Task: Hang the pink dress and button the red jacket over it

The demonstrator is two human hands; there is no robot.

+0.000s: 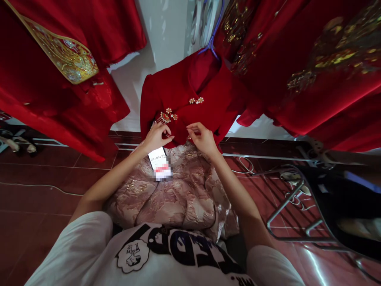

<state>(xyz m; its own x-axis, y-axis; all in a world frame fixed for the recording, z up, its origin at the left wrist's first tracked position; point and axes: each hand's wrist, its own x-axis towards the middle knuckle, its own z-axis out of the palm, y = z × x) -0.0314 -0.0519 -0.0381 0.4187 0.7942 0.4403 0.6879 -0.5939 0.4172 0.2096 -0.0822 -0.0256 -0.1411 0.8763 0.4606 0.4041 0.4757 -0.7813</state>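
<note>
Hanger [212,43], slim and blue, suspends the red cloth jacket [178,91] with gold flower clasps [196,101], probably to keep its front reachable, as left hand [157,136] and right hand [204,137] curl their fingers near its hem, whether pinching anything I cannot tell.

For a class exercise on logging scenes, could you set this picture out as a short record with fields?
Left hand: at the red jacket, low on its front; grip unclear
Right hand: at the jacket's lower front, apart from the left; grip unclear
Hanger: blue, at the jacket's neck
Clasps: flower-shaped
Phone: screen lit, on patterned fabric
Sides: red garments hanging left and right
</note>
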